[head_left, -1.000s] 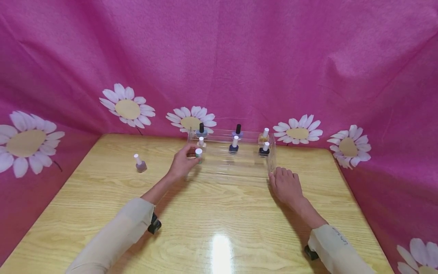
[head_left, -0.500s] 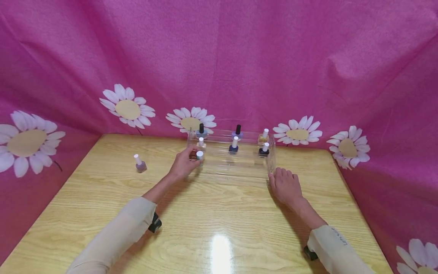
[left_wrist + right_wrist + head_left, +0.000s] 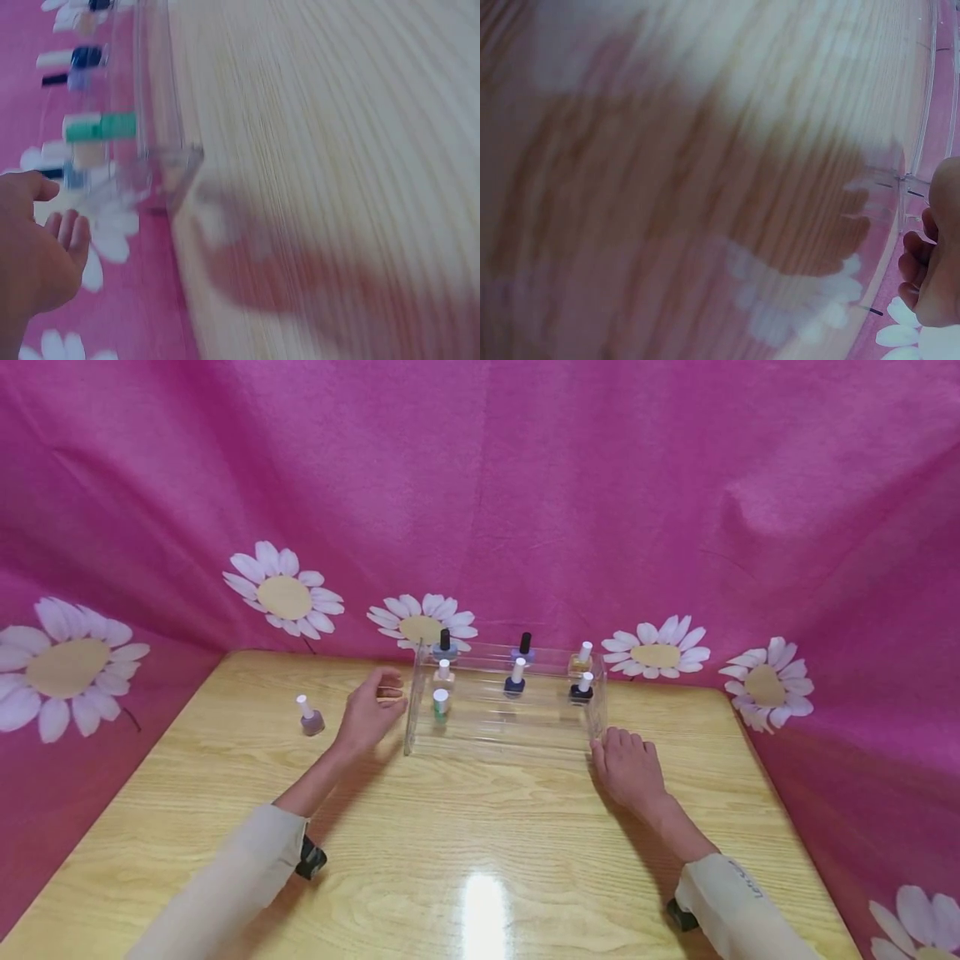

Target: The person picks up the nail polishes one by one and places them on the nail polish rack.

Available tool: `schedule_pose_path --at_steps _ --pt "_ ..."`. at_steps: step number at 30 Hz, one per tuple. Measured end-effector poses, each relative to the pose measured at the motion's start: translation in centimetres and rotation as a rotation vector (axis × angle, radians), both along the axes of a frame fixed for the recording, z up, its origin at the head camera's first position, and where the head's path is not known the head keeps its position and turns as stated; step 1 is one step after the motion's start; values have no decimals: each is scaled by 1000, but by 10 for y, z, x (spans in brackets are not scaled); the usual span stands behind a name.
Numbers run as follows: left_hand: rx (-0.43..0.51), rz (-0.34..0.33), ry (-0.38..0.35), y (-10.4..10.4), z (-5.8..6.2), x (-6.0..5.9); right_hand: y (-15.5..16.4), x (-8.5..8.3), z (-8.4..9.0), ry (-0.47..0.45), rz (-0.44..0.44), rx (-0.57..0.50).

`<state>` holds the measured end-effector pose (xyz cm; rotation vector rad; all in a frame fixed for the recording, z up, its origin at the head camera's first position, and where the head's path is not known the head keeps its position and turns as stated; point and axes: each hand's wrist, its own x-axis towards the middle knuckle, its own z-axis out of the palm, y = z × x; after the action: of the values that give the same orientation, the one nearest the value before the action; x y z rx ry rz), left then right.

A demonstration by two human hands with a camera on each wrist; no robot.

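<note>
A clear stepped display rack [image 3: 495, 747] stands at the table's back, holding nail polish bottles. On its lower left step is the green nail polish bottle with a white cap [image 3: 440, 704], also in the left wrist view as a green bottle [image 3: 105, 127]. My left hand [image 3: 367, 714] is just left of the rack, fingers loosely bent, holding nothing. At the rack's right front corner my right hand [image 3: 628, 768] grips the side edge with curled fingers; the exact contact is partly hidden. Left of my left hand stands a mauve nail polish bottle [image 3: 311, 721].
Higher steps bear a pale pink bottle [image 3: 443, 676], a navy bottle [image 3: 515, 683], a black bottle [image 3: 582, 692], two black-capped bottles and a yellowish bottle [image 3: 581, 662]. Pink flowered cloth [image 3: 480, 510] hangs behind and beside the wooden table [image 3: 480, 827].
My left hand has let go of the green nail polish bottle, which now stands on the rack, and has moved left off it. The right hand stays at the rack's corner.
</note>
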<state>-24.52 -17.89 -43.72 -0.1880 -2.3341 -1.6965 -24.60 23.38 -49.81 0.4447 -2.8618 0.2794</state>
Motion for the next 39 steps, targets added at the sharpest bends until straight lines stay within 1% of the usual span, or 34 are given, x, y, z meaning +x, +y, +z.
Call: schedule_pose_path --at_steps 3,6,8,10,12,15,17,19,22,25,27,29,31,34,37,39 --pt "60 109 45 -18 8 7 1 0 0 -15 -4 1" --pt "96 215 86 -34 24 21 1 1 0 -12 -3 1" --pt "108 266 117 -44 34 30 1 1 -1 -1 0 2" --pt "112 299 140 -54 40 37 1 1 -1 10 2 1" --pt "104 327 153 -68 33 36 1 1 -1 13 2 -1" --pt "62 347 131 -88 15 32 2 1 -1 2 0 -3" --pt "29 341 103 -98 2 30 2 0 -2 -8 -4 -3" --pt "2 318 70 -103 -6 31 3 0 -2 -14 -5 -2" --pt "-32 275 15 -108 -14 33 3 0 -2 -8 -4 -5" --pt "-47 236 -32 -110 -19 34 3 -1 -2 2 0 -4" --pt "-45 219 -52 -110 -22 34 2 0 -2 3 0 -4" --pt "-35 218 -63 -110 -25 32 1 0 -1 0 -2 -3" --pt "-28 228 -66 -111 -29 30 1 0 0 1 -3 -7" --pt "-44 244 -58 -112 -35 28 -1 1 1 11 -2 -10" --pt "-77 248 -27 -113 -40 27 -2 1 0 39 -1 -10" --pt "-83 248 9 -114 -43 27 -2 1 -1 57 -2 -9"
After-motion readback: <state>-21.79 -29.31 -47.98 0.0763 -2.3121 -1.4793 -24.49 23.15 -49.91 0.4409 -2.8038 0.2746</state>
